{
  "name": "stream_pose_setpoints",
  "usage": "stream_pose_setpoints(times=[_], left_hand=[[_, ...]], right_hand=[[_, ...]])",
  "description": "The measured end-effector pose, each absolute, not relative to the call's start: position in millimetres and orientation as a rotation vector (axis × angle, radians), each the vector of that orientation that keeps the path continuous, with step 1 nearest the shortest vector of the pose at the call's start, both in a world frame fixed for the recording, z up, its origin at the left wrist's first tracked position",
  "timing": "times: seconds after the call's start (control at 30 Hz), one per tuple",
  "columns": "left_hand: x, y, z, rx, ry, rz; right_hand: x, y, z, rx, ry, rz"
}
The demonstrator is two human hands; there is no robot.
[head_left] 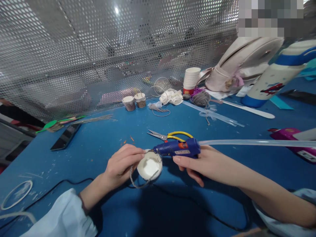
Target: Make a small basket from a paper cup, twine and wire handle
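Note:
My right hand [195, 164] grips a blue hot glue gun [176, 148], with a long clear glue stick [247, 143] running out of its back to the right. The gun's nozzle reaches the rim of a small white paper cup [150, 166], whose open mouth faces me. At the cup's left side, my left hand [124, 163] is closed, its fingertips pinching at the rim close to the nozzle. A grey cord [134, 182] loops down from those fingers and across the front of the cup. Yellow-handled scissors [170, 135] lie just beyond the gun.
A phone [66, 136] lies at the left. Along the back stand two wrapped cups [134, 101], a paper cup stack [191, 80], grey yarn [201, 98] and spare glue sticks [214, 114]. A bottle [274, 75] stands right. A black cable [197, 204] crosses the table.

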State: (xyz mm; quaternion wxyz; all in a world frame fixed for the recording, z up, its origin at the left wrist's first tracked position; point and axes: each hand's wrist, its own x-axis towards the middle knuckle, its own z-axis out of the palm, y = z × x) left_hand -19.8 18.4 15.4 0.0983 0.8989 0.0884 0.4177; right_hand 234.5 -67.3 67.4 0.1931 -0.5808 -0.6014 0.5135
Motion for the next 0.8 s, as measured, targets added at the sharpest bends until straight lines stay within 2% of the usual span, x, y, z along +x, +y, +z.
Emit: stream_pose_setpoints(times=[0.8], left_hand=[[-16.5, 18.4, 18.7, 2.710, 0.159, 1.287]], right_hand=[[237.6, -69.5, 62.8, -1.732, -1.745, 1.316]])
